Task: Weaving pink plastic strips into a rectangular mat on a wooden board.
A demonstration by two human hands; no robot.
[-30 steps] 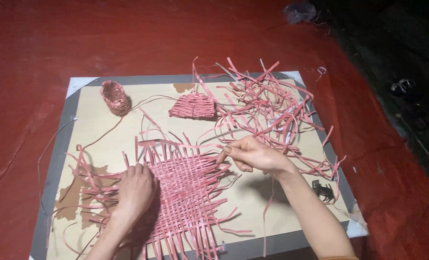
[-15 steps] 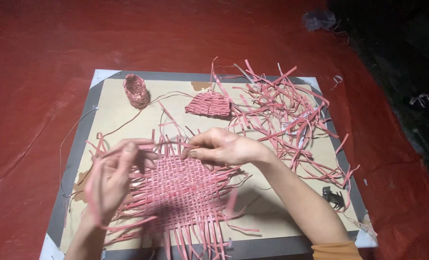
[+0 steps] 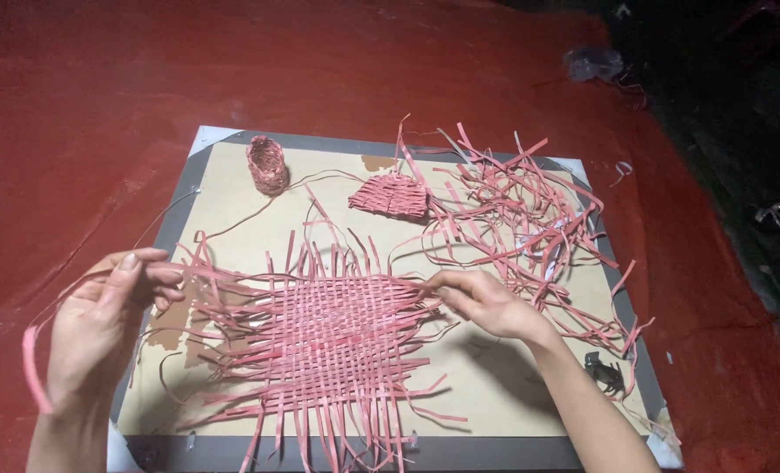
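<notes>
**Left hand swung out wide, strip being drawn through the mat**

Since half a second ago our left hand point(image 3: 109, 320) has moved off the weave and out past the left edge of the board; right hand point(image 3: 486, 302) has slid from the mat's top to its right edge.

State now:
- Left hand pinches a long pink flat strip point(image 3: 31, 363) between thumb and fingertips. Strip loops down outside the wrist and runs right, into the weave.
- Right hand is narrowed on the strip ends at the right edge of the flat pink woven mat point(image 3: 320, 337), fingers closed on them.
- Mat lies flat in the middle of the tan board with grey frame point(image 3: 486, 390), loose ends sticking out on all sides. Board sits on a red floor covering point(image 3: 101, 114).
- Also on the board: small pink woven cup point(image 3: 267, 165) upright near the far left, small woven pink patch point(image 3: 390, 194) beside it, tangled heap of loose pink strips point(image 3: 521, 219) far right, small black clip point(image 3: 602, 368) near our right forearm.

Doing this pull well, our read:
- Keep the strip flat, no twist, and pull in line with its row.
- Right hand should pin the mat edge so the rows don't bunch or skew.
- Draw steady; a jerk could snap the strip or lift neighbours.
</notes>
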